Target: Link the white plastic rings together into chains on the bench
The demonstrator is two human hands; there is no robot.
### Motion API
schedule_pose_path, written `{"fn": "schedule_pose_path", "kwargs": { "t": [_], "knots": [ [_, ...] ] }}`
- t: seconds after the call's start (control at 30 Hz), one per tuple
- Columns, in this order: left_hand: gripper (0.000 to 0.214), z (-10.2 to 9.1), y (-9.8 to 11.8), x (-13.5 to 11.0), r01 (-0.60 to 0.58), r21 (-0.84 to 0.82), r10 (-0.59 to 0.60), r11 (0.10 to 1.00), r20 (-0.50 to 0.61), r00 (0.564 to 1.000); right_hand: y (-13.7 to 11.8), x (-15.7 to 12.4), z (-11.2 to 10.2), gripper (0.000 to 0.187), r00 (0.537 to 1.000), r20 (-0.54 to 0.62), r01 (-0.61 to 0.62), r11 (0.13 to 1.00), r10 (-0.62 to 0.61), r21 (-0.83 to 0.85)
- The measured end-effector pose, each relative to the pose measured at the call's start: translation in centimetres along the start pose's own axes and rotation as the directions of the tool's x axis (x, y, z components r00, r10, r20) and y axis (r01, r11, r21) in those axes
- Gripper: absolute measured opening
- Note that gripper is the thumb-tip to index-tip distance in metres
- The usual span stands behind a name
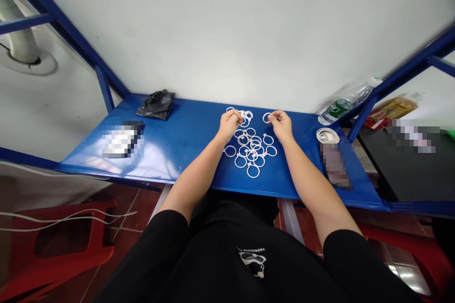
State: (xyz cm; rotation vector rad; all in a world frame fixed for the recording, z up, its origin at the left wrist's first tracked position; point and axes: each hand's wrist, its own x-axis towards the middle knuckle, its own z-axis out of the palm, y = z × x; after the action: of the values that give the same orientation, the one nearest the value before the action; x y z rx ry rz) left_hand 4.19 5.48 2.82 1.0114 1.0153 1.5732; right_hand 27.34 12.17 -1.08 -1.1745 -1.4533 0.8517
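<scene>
White plastic curtain rings with small eyelets lie loose in a heap on the blue tabletop, several overlapping. Above the heap on the left, my left hand is closed in a pinch against a white ring at its fingertips. More rings lie just beyond those fingers, partly hidden by them. My right hand pinches a single white ring between thumb and fingers, apart from the heap. A gap separates the two hands.
A crumpled black plastic bag and a blurred-out item lie at left. To the right are a tilted water bottle, a coiled white cable and a blurred-out dark item. Blue frame bars and a wall border the table.
</scene>
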Motion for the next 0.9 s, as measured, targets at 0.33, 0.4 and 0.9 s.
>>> {"fn": "schedule_pose_path", "kwargs": {
  "t": [0.33,0.4,0.9],
  "knots": [
    [0.014,-0.2,-0.5,0.4,0.004,-0.038,-0.006,0.999,-0.042,0.999,0.0,0.9,-0.6,0.035,0.971,-0.103,-0.192,0.959,0.217,0.208],
    [0.007,-0.2,-0.4,0.4,0.031,-0.042,-0.034,0.999,-0.062,0.998,0.0,1.0,-0.7,0.032,0.966,-0.098,-0.210,0.947,0.239,0.242],
    [0.008,-0.2,-0.7,0.2,0.025,0.122,-0.027,0.992,0.016,1.000,0.1,1.2,-0.8,0.037,0.966,-0.067,-0.221,0.933,0.249,0.284]
  ]
}}
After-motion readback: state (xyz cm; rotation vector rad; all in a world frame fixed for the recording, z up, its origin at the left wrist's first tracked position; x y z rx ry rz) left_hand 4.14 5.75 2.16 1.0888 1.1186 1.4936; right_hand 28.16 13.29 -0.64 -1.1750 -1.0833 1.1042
